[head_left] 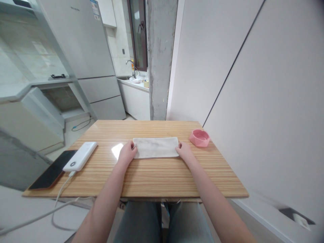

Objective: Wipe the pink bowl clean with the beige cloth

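A white folded cloth point(155, 147) lies as a long flat strip across the middle of the wooden table, with faint grey marks on it. My left hand point(128, 152) pinches its left end between thumb and curled fingers. At the opposite end, my right hand point(184, 150) grips the right edge in the same way. The cloth is stretched straight between both hands and looks flat against the tabletop. Some of my fingertips are hidden by the hands and the cloth's edges.
On the table point(162, 179), a pink faceted bowl point(199, 138) stands beyond my right hand. To the left, a white power bank point(80, 156) with a cable rests partly over a dark flat tablet-like object point(52, 171). A wall rises along the right side.
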A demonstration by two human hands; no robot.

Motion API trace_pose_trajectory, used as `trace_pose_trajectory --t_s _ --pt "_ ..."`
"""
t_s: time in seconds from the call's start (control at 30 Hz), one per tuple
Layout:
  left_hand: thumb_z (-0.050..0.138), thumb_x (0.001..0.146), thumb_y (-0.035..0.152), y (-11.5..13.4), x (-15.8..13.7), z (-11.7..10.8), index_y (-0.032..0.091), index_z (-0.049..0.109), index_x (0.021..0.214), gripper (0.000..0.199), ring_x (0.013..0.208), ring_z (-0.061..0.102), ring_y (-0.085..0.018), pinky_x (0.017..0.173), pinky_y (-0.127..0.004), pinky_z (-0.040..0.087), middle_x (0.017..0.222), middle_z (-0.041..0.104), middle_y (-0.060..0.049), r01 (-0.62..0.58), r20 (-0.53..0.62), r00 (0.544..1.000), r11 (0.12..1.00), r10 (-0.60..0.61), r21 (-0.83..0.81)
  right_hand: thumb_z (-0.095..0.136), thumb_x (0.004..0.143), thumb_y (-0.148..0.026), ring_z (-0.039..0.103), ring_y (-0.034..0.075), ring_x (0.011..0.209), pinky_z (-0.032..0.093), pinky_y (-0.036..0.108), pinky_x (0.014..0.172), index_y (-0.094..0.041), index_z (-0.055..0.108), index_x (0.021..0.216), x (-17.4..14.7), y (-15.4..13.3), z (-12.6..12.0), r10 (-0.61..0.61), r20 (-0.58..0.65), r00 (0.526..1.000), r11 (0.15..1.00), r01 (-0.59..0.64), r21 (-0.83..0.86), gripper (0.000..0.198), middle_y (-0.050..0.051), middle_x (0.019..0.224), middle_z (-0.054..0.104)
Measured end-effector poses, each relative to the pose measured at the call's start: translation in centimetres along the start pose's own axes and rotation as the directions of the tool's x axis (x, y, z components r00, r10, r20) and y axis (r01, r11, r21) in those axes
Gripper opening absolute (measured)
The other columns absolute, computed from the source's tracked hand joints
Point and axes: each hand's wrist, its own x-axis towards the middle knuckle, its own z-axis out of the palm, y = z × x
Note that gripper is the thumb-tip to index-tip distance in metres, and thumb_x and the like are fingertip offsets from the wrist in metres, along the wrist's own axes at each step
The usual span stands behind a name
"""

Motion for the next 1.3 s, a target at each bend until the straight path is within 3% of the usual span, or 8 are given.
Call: trace_pose_trajectory --t_s 0.17,0.33,0.53,0.7,0.8,1.0,1.17,1.3 --pt "0.049 0.078 0.022 1.8 -0.5 0.5 0.015 0.05 0.116 0.039 0.108 0.053 -0.024 0.094 -0.037 0.04 0.116 0.056 -0.014 -0.191 -0.209 0.961 0.981 0.179 -0.041 0.049 0.076 -0.015 0.048 0.026 0.109 0.037 0.037 0.092 -0.015 0.056 0.107 -1.1 -2.2 -0.3 -0.224 -0.218 0.95 0.969 0.195 -0.149 0.032 0.014 0.119 0.054" --pt "0.038 0.089 0.035 3.5 -0.6 2.2 0.023 0.048 0.13 0.043 0.133 0.035 -0.024 0.111 -0.045 0.021 0.14 0.046 -0.009 -0.49 0.104 0.862 0.868 0.497 -0.083 0.042 0.09 -0.032 0.032 0.026 0.133 0.021 0.042 0.109 -0.019 0.048 0.13 -0.6 -5.2 1.6 -0.486 0.09 0.869 0.852 0.494 -0.172 0.043 0.011 0.143 0.041" --pt "0.033 0.091 0.036 1.5 0.0 2.2 0.021 0.048 0.129 0.044 0.135 0.031 -0.029 0.108 -0.056 0.016 0.144 0.04 -0.014 -0.178 0.074 0.983 0.973 0.169 0.148 0.041 0.088 -0.051 0.025 0.033 0.137 0.016 0.047 0.109 -0.014 0.04 0.138 0.0 -4.4 4.1 -0.153 0.09 0.984 0.941 0.173 -0.29 0.062 0.018 0.147 0.032" --pt "0.039 0.085 0.036 1.3 -0.3 0.7 0.013 0.057 0.114 0.041 0.112 0.051 -0.033 0.095 -0.051 0.034 0.119 0.058 -0.021 0.068 -0.115 0.993 0.965 -0.04 0.254 0.041 0.088 -0.052 0.029 0.035 0.134 0.017 0.047 0.108 -0.006 0.041 0.137 -0.4 -3.9 4.8 -0.077 -0.059 0.995 0.948 0.055 -0.314 0.067 0.023 0.144 0.035" --pt "0.04 0.082 0.042 1.2 -0.4 0.2 0.012 0.063 0.096 0.04 0.099 0.057 -0.036 0.083 -0.049 0.04 0.1 0.064 -0.021 0.159 -0.083 0.986 0.949 -0.141 0.271 0.044 0.087 -0.051 0.031 0.036 0.132 0.016 0.049 0.108 -0.006 0.042 0.136 -0.5 -4.1 5.2 -0.061 -0.117 0.991 0.948 0.021 -0.318 0.066 0.023 0.142 0.038" --pt "0.047 0.075 0.036 0.0 0.2 0.0 0.018 0.061 0.081 0.024 0.09 0.059 -0.029 0.074 -0.037 0.042 0.093 0.065 -0.013 0.087 0.037 0.995 0.992 -0.091 0.088 0.043 0.088 -0.043 0.029 0.034 0.134 0.014 0.048 0.109 -0.004 0.041 0.135 -0.4 -3.8 4.4 -0.086 -0.043 0.995 0.955 0.07 -0.288 0.061 0.025 0.143 0.036" --pt "0.045 0.077 0.028 0.2 0.3 -1.2 0.02 0.052 0.088 0.015 0.072 0.055 -0.019 0.067 -0.029 0.042 0.079 0.059 -0.004 0.087 -0.317 0.935 0.968 -0.16 -0.234 0.052 0.084 -0.036 0.026 0.03 0.136 0.013 0.051 0.109 -0.019 0.053 0.127 -0.5 -2.8 3.1 -0.153 0.085 0.985 0.966 0.167 -0.195 0.046 0.014 0.147 0.034" --pt "0.048 0.079 0.024 3.7 -0.2 -1.0 0.02 0.052 0.094 0.016 0.077 0.054 -0.017 0.072 -0.028 0.044 0.086 0.058 -0.004 -0.169 -0.424 0.905 0.937 0.026 -0.304 0.062 0.076 -0.048 0.025 0.03 0.136 0.014 0.05 0.108 -0.023 0.056 0.122 -0.4 -2.8 3.1 -0.135 0.111 0.985 0.983 0.148 -0.111 0.053 0.014 0.147 0.033"
